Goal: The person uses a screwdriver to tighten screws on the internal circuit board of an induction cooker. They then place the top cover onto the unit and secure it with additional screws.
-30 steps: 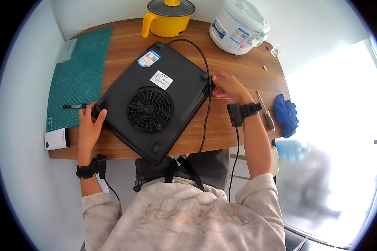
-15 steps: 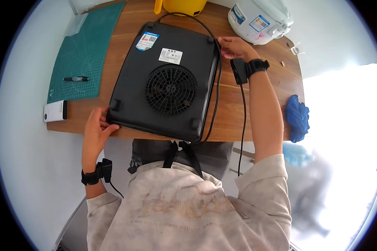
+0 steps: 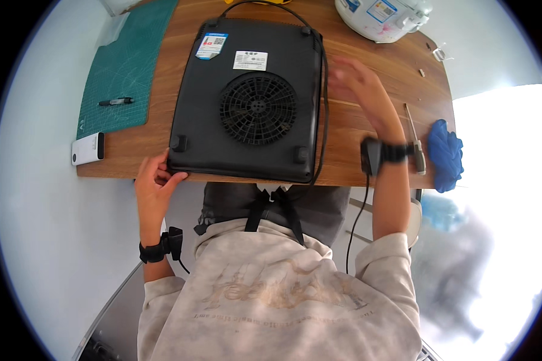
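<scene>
A black induction cooker lies upside down on the wooden table, showing its round fan grille, rubber feet and two stickers. Its near edge reaches the table's front edge. My left hand pinches the cooker's near left corner, thumb along the front edge and fingers at the side. Right of the cooker, my right hand hovers apart from it, fingers stretched out and slightly blurred, holding nothing. The cooker's black power cord loops from the far edge down along its right side.
On the left lie a green cutting mat, a black pen and a white power bank. To the right are a screwdriver and a crumpled blue cloth. A white rice cooker stands at the far right.
My right hand has let go of the cooker's far right edge and moved right and nearer. The cooker has turned slightly straighter. My left hand keeps its corner. The view has shifted.
</scene>
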Demonstrator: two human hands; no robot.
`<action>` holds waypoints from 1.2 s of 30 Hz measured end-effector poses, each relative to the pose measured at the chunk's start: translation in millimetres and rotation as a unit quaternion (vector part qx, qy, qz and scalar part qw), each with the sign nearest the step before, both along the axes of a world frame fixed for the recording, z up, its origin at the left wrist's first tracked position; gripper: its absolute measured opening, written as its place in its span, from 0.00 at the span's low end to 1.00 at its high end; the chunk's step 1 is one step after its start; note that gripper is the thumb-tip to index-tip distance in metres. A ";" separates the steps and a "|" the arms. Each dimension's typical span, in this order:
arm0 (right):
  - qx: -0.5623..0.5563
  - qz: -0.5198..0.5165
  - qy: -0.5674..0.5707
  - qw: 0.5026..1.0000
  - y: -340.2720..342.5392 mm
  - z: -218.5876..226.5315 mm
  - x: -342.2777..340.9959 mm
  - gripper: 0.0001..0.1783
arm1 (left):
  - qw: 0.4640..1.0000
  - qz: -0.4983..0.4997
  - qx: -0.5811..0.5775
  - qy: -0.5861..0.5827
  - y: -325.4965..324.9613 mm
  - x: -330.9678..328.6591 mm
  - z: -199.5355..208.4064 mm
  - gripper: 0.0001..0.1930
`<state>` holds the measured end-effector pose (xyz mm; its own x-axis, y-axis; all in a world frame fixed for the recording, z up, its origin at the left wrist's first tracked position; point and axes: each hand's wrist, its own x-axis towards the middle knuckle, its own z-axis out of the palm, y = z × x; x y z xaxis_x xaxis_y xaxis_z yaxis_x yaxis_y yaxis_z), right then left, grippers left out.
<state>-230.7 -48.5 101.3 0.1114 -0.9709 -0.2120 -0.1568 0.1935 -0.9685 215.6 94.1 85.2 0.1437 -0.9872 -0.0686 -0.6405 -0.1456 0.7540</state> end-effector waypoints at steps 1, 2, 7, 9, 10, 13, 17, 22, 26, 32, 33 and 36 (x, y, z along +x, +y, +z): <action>-0.022 -0.008 0.025 0.999 24.3 3.8 0.0 0.25 | 1.000 -0.020 0.000 -0.004 -2.2 3.1 2.2 0.28; -0.009 -0.012 0.067 0.998 49.7 2.5 -4.3 0.23 | 0.999 -0.042 0.001 -0.009 -4.9 4.5 5.1 0.28; -0.049 -0.069 0.155 0.984 142.0 -10.2 41.2 0.27 | 0.996 -0.089 0.013 -0.018 -12.5 12.7 9.8 0.24; -0.039 -0.060 0.188 0.980 158.9 -6.1 48.4 0.31 | 0.995 -0.091 0.003 -0.035 -9.3 12.3 7.5 0.22; -0.016 -0.029 0.199 0.979 163.6 0.1 47.6 0.32 | 0.995 -0.090 -0.010 -0.047 -7.3 12.8 3.9 0.23; -0.062 0.004 0.237 0.970 173.1 -1.8 47.7 0.35 | 0.993 -0.087 -0.041 -0.062 -1.8 15.3 -6.7 0.25; -0.085 -0.010 0.227 0.970 172.6 -8.6 52.8 0.37 | 0.996 -0.060 -0.057 -0.023 3.3 17.9 -20.7 0.24; -0.195 -0.005 0.246 0.949 170.8 -26.2 48.3 0.33 | 0.999 -0.003 -0.037 -0.022 -0.5 4.0 -11.8 0.21; -0.207 -0.006 0.220 0.953 172.5 -32.0 46.6 0.30 | 0.997 -0.016 -0.050 -0.050 -2.3 9.1 -11.2 0.19; -0.226 -0.017 0.188 0.956 174.2 -37.5 45.9 0.28 | 0.996 0.003 -0.047 -0.071 0.0 11.3 -14.0 0.17; -0.220 -0.019 0.186 0.958 174.6 -37.5 44.3 0.28 | 0.996 0.014 -0.045 -0.070 -0.3 9.2 -16.9 0.17; -0.221 -0.024 0.185 0.957 171.2 -35.2 44.7 0.28 | 0.997 0.065 0.001 -0.045 -5.1 2.3 -11.5 0.18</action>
